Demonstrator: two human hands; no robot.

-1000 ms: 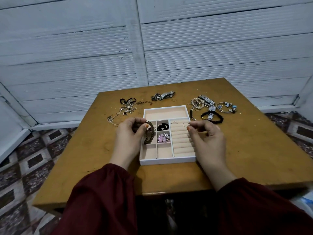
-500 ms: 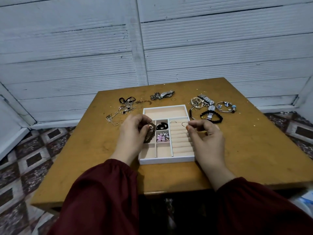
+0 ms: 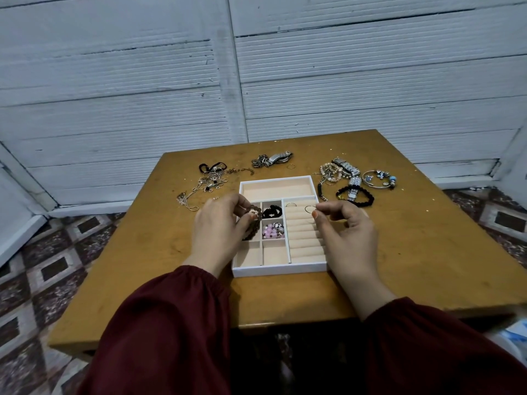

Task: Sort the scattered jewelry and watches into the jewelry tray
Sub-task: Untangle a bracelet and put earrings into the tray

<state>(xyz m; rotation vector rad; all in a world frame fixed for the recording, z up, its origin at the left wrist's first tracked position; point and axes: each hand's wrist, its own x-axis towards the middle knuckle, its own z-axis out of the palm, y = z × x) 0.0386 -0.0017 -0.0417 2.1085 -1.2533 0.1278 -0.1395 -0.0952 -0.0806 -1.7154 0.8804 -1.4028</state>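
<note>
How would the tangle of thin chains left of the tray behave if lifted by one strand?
The tangle of chains would probably hang floppy, since its thin strands lie slack in loops. Pieces look intertwined, so neighbours would likely drag along. Probably light, being so fine.

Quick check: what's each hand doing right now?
Left hand: grips a brown beaded bracelet.
Right hand: pinches a thin ring.

no readable text, labels, brands or numbers anywhere, watch faces too small to read
</note>
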